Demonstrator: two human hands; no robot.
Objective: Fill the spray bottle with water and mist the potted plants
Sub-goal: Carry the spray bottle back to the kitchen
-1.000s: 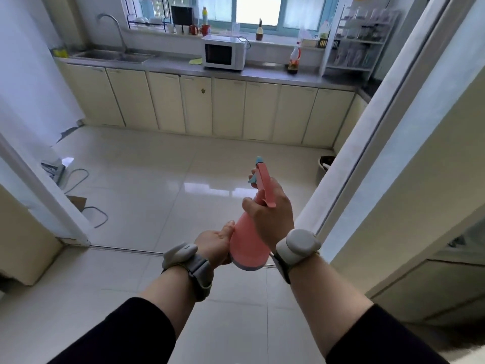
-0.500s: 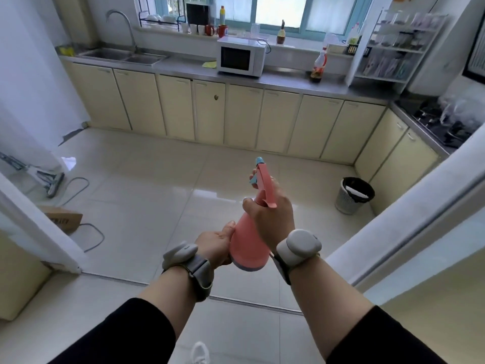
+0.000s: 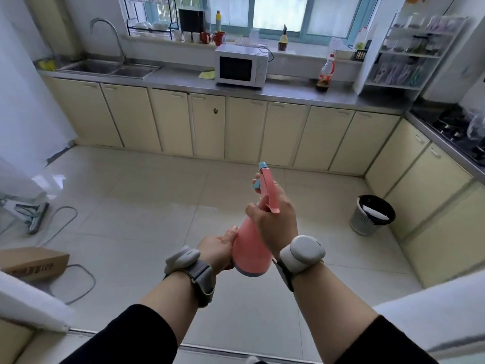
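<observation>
Spray bottle [image 3: 250, 252], pink, held mid-air over the kitchen floor [image 3: 147, 206]: right hand [image 3: 275, 219] wrapped round its neck, left hand [image 3: 219, 249] cupping the base. Doorway has slid out of view since a second ago; sink [image 3: 110, 68] at the counter's far-left end now ahead. Filling not yet started.

Kitchen, seen from the doorway. Stainless double sink [image 3: 110, 68] with gooseneck faucet [image 3: 106, 30] at the left end of a steel countertop [image 3: 288, 94], white microwave [image 3: 241, 65] on it. Cream base cabinets [image 3: 246, 130] run under the counter and along the right wall, gas hob [image 3: 456, 127] on top there. Mugs [image 3: 212, 38] on the window ledge, white shelf rack [image 3: 409, 48], mesh trash bin [image 3: 371, 215] on tiled floor [image 3: 147, 211].
</observation>
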